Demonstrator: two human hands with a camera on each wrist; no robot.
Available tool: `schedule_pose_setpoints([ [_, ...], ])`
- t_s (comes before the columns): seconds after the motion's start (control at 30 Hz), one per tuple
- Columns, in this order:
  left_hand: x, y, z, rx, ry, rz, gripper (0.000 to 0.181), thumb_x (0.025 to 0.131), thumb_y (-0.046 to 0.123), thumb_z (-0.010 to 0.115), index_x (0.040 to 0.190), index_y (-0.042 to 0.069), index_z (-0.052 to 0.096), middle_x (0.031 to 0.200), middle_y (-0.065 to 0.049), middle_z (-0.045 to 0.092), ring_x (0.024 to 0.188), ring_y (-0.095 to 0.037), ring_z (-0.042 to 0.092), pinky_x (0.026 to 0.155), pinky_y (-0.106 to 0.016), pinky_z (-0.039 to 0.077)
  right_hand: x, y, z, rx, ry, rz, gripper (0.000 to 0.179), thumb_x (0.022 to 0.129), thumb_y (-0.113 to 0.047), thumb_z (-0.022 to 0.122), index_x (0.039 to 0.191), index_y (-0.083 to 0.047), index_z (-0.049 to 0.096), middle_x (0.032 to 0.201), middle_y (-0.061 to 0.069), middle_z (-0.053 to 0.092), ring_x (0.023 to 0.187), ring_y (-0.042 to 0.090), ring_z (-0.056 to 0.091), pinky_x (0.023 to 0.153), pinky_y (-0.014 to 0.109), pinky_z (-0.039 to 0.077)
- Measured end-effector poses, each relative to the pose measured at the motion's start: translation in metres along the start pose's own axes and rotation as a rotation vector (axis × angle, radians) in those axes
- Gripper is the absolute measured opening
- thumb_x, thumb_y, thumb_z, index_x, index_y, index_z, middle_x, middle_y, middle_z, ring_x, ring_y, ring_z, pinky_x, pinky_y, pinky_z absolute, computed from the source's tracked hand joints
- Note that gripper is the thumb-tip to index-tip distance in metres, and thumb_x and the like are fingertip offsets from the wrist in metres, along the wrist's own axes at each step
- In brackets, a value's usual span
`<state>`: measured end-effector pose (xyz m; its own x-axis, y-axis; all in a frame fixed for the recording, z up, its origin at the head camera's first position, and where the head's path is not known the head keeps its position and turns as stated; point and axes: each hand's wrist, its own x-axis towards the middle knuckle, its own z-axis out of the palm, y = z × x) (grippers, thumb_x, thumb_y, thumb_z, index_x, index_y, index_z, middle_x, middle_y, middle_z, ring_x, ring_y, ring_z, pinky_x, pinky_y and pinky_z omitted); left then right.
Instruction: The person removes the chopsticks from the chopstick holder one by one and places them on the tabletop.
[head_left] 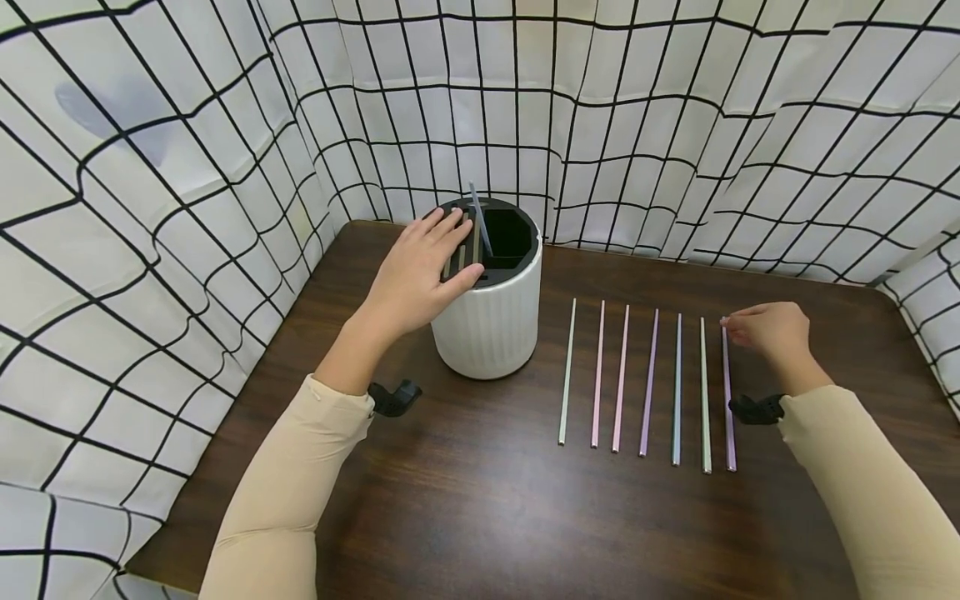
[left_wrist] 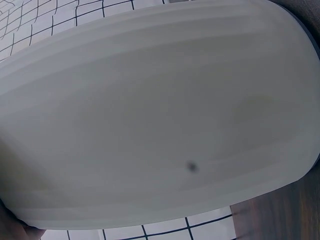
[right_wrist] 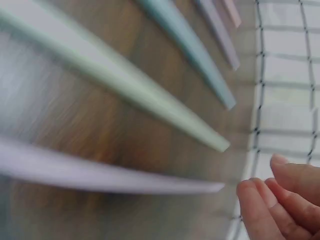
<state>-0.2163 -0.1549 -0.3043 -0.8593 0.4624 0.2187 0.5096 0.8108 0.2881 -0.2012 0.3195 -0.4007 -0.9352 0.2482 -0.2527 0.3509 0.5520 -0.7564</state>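
My left hand [head_left: 420, 271] rests on the top of a white ribbed holder [head_left: 487, 337], fingers spread over its black slotted insert [head_left: 517, 267]. The holder's pale side [left_wrist: 150, 115] fills most of the left wrist view. One bluish chopstick [head_left: 481, 221] leans upright in the insert. At the right, my right hand [head_left: 776, 333] is by the far end of a purple chopstick [head_left: 728, 400], the rightmost in a row. In the right wrist view its fingertips [right_wrist: 246, 186] sit just past that tip, thumb and fingers slightly apart with nothing between them.
More chopsticks lie side by side on the dark wooden table [head_left: 465, 500]: green [head_left: 705, 400], blue [head_left: 677, 392], purple [head_left: 649, 383] and pink [head_left: 621, 379] among them. A white cloth with black grid lines [head_left: 637, 125] hangs behind and along the sides.
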Motion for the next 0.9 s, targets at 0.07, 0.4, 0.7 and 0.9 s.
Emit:
schedule_pose_setpoints([
  [0.07, 0.000, 0.000, 0.000, 0.001, -0.003, 0.000, 0.068, 0.101, 0.051, 0.045, 0.156, 0.013, 0.035, 0.165, -0.008, 0.027, 0.156, -0.028, 0.016, 0.128, -0.046, 0.009, -0.004, -0.013, 0.005, -0.016, 0.030, -0.045, 0.044, 0.095, -0.023, 0.066, 0.120, 0.014, 0.065, 0.069, -0.014, 0.072, 0.059, -0.010, 0.064, 0.059, 0.013, 0.056],
  [0.4, 0.000, -0.001, -0.002, 0.021, -0.005, -0.001, 0.069, 0.101, 0.052, 0.045, 0.156, 0.012, 0.034, 0.164, -0.009, 0.027, 0.156, -0.029, 0.016, 0.128, -0.047, 0.010, -0.029, -0.096, 0.049, 0.006, 0.054, -0.286, 0.053, 0.094, -0.043, 0.065, 0.131, -0.006, 0.066, 0.136, 0.017, 0.063, 0.098, -0.001, 0.067, 0.076, 0.011, 0.049],
  [0.7, 0.001, 0.001, 0.000, 0.011, 0.005, 0.005, 0.068, 0.101, 0.050, 0.046, 0.155, 0.011, 0.036, 0.164, -0.009, 0.028, 0.155, -0.029, 0.017, 0.128, -0.046, 0.009, -0.042, -0.157, 0.086, 0.193, 0.082, -0.459, 0.035, 0.091, -0.028, 0.072, 0.121, -0.009, 0.073, 0.120, 0.010, 0.073, 0.104, 0.004, 0.067, 0.084, 0.016, 0.051],
  [0.9, 0.000, 0.001, -0.001, 0.010, 0.006, 0.002, 0.068, 0.100, 0.050, 0.046, 0.155, 0.011, 0.036, 0.164, -0.010, 0.029, 0.155, -0.029, 0.017, 0.128, -0.047, 0.010, -0.051, -0.189, 0.112, 0.340, 0.136, -0.678, 0.027, 0.090, -0.017, 0.074, 0.112, -0.002, 0.075, 0.110, 0.015, 0.075, 0.092, -0.006, 0.064, 0.075, 0.012, 0.050],
])
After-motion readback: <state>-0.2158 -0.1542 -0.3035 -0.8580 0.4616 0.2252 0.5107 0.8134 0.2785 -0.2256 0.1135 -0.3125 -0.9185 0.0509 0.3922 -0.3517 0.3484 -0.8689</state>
